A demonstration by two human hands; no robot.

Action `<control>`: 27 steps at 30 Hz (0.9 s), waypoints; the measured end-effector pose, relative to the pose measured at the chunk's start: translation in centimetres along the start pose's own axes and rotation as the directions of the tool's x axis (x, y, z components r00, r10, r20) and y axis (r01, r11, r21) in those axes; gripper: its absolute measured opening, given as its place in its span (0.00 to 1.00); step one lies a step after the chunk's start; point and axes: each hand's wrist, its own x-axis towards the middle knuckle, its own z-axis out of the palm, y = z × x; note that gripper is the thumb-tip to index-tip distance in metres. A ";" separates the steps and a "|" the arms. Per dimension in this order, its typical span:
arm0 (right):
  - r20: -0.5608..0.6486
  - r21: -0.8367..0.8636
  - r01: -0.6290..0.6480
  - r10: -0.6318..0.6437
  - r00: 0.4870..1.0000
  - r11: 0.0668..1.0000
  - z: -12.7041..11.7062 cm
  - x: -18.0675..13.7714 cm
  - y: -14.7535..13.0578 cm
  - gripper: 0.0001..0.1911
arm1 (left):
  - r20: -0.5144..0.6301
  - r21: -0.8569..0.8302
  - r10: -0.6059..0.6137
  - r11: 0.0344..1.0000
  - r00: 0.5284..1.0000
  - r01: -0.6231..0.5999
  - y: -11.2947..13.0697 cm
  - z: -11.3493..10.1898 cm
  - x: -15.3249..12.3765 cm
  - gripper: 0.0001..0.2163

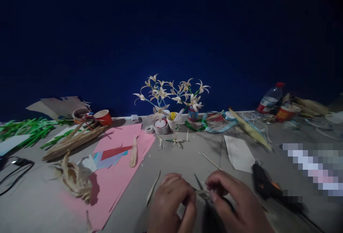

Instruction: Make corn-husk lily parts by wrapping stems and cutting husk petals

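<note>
Nearest us: two bare hands over the grey table (128,208), low centre. Left hand (171,201): fingers curled, thumb and forefinger pinched on one end of a small pale strip (202,192). Right hand (238,201): closed around the scissors (199,182), dark handle inside the grip, fingertips right by the strip; touching it or not, we can't tell. Strip sits between the hands, at the blades; how far the blades part, we can't tell either, too dim.

Just left of the left hand we have a narrow husk sliver (153,189). Right of the right hand, a black glue gun (264,183) with an orange part. Over left, crumpled dry husk (76,179) beside pink sheets (107,193).

Bit farther: thin stick (212,160), white paper (238,154) just beside the gun. On the pink sheets, a red paper piece (115,152) and a short husk bundle (134,153). Long brown husk (72,145) left of those.

Back row, left to right: green fuzzy stems (29,127), red cup (103,118), pale husk-like flowers (160,93) standing upright, white cup (174,121), green ribbon (197,125), long yellowish husk (250,129), clear bottle (269,97) with red cap, tilted. Behind everything, dark blue panel (171,29).
</note>
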 end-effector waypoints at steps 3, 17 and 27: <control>0.059 -0.015 0.020 -0.019 0.998 1.000 0.7 0.5 -1.8 0.07 | 0.013 -0.002 0.006 1.000 1.000 -0.006 0.2 0.3 0.1 0.09; 0.051 0.023 -0.029 0.028 0.998 0.999 -0.1 0.4 -0.4 0.06 | -0.015 -0.027 -0.019 0.999 1.000 0.019 0.1 -0.2 -0.1 0.09; 0.043 -0.101 -0.023 0.027 0.999 0.995 -0.2 0.6 0.7 0.08 | -0.067 -0.037 -0.010 0.999 0.998 0.007 -0.1 0.0 -0.5 0.09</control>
